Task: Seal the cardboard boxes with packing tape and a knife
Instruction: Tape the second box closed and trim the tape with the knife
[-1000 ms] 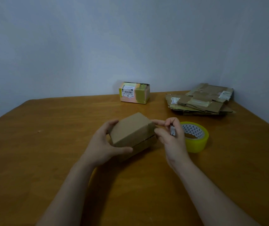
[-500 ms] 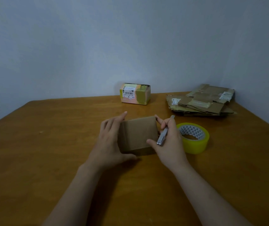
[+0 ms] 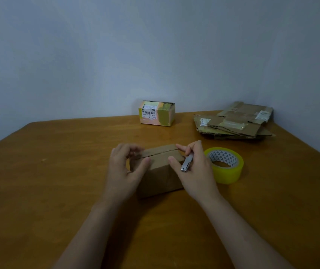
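A brown wooden table (image 3: 58, 171) stands against a plain grey wall (image 3: 97, 55). In the middle, the left hand (image 3: 124, 167) curls its fingers round a small brown box (image 3: 161, 171), and the right hand (image 3: 196, 169) pinches a silver knife (image 3: 187, 163) while its thumb touches the box. A yellow tape roll (image 3: 225, 165) lies just beside that hand.

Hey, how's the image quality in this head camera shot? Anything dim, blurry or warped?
Head view: dim, even light with no glare on the table; soft shadows beside the small box; the left hand and right hand look slightly soft; the knife shows a faint sheen; wide-angle bending seems to bow the table's edges; the label on the far box is too small to read.
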